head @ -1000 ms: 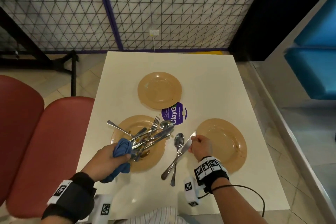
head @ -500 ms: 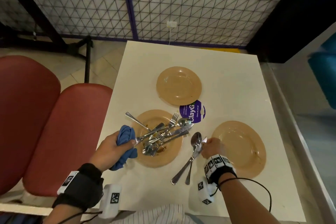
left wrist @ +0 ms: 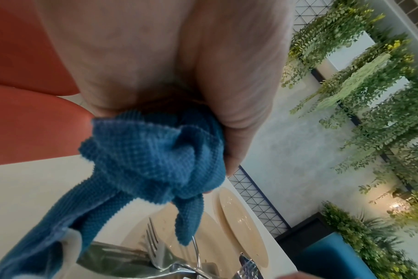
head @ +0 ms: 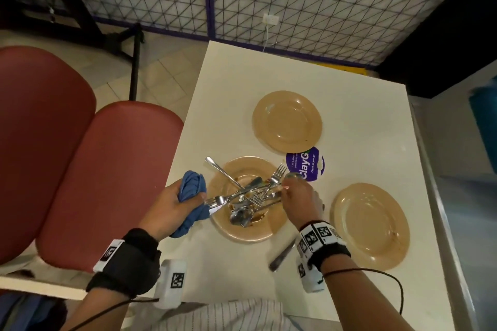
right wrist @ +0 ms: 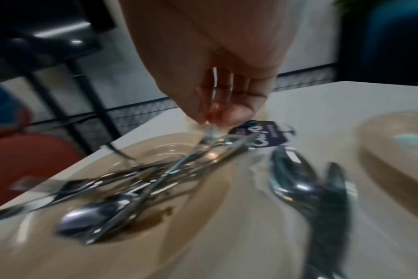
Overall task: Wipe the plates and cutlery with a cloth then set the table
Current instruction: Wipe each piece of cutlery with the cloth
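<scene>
My left hand point(head: 174, 203) grips a bunched blue cloth point(head: 191, 191) at the left rim of the near plate point(head: 242, 232); the cloth point(left wrist: 150, 156) fills the left wrist view. Several forks, spoons and knives lie in a pile point(head: 250, 196) on that stained plate, with some ends reaching into the cloth. My right hand point(head: 286, 189) reaches over the pile's right side, and its fingertips point(right wrist: 212, 117) pinch one piece of cutlery, blurred. A wiped spoon point(right wrist: 291, 173) and knife point(right wrist: 334, 190) lie on the table under my right wrist. Two bare plates sit far point(head: 287, 121) and right point(head: 371, 226).
A round purple sticker point(head: 306, 166) lies between the plates on the cream table point(head: 349, 94). Red seat cushions point(head: 102, 169) stand along the table's left side. A wire mesh fence point(head: 295, 2) runs behind the far edge. A cable trails from my right wrist.
My right hand has let go of the knife beside the spoon and moved left onto the cutlery pile. My left hand still holds the cloth by the plate.
</scene>
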